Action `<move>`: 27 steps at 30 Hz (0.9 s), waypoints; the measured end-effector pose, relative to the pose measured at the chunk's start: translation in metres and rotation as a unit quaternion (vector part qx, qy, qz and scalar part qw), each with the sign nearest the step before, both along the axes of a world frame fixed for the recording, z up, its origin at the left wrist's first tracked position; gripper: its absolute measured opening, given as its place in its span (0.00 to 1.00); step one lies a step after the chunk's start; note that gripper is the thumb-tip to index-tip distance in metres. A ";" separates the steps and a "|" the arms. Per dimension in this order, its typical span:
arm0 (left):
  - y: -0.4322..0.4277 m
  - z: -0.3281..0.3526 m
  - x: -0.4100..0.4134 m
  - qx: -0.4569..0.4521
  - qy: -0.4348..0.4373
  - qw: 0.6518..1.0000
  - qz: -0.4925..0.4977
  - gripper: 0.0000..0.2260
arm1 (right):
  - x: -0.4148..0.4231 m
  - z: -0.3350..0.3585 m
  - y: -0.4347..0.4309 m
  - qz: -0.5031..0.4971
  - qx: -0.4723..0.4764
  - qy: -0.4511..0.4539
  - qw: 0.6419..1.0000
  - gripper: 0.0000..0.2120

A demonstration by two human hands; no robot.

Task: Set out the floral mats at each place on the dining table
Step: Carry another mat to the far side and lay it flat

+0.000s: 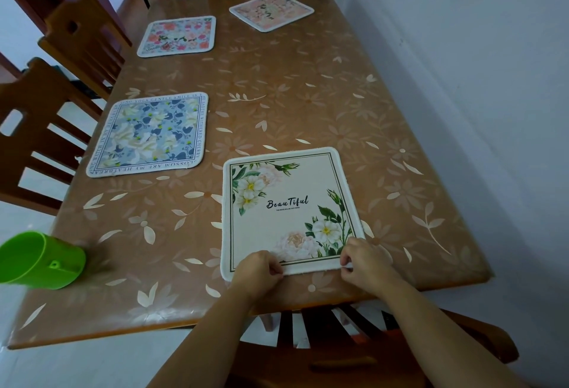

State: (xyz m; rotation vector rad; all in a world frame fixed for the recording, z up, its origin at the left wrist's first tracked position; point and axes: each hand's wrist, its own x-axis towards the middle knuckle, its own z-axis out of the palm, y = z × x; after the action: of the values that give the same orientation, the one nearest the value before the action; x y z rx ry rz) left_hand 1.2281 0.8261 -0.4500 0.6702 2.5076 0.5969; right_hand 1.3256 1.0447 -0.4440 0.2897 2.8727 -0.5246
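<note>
Cream-coloured, with white blooms at two corners, the floral mat point(289, 212) lies on the table's point(308, 95) near end. Its long axis runs near to far, and its "Beautiful" lettering reads upright from the near side. The left hand point(257, 273) pinches the mat's near edge close to the near-left corner with its fingers curled. The right hand point(365, 260) pinches the near-right corner between thumb and fingers.

A glossy brown cover printed with pale leaves and flowers covers the table. A blue mat point(151, 135) lies along the left side, a pink-and-blue mat point(178, 36) farther along it, and a pink mat point(271, 11) at the far end. A green cup point(40, 261) lies tipped at the near left. Wooden chairs point(37, 129) surround the table, and a white wall point(462, 49) stands to the right.
</note>
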 end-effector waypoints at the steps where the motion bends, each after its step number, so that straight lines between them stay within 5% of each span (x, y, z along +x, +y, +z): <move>1: 0.000 0.000 0.000 0.000 0.001 1.000 0.001 0.05 | 0.000 0.000 0.000 0.004 0.003 -0.001 1.000 0.02; 14: 0.000 -0.004 -0.001 0.021 0.020 1.000 0.007 0.04 | 0.005 -0.004 0.002 0.021 -0.018 0.024 0.999 0.06; 20: 0.000 -0.015 -0.002 -0.050 0.103 0.993 -0.007 0.24 | 0.000 -0.007 -0.006 -0.005 -0.012 0.029 0.999 0.23; 27: 0.006 -0.038 0.005 -0.160 0.106 0.979 -0.065 0.27 | -0.010 -0.027 -0.021 0.030 0.070 -0.057 0.995 0.30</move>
State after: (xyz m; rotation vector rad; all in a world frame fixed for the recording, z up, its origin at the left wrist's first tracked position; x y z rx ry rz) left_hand 1.2328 0.8323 -0.4880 0.7992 2.6440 0.0723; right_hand 1.3156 1.0236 -0.4706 0.2461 2.8020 -0.2855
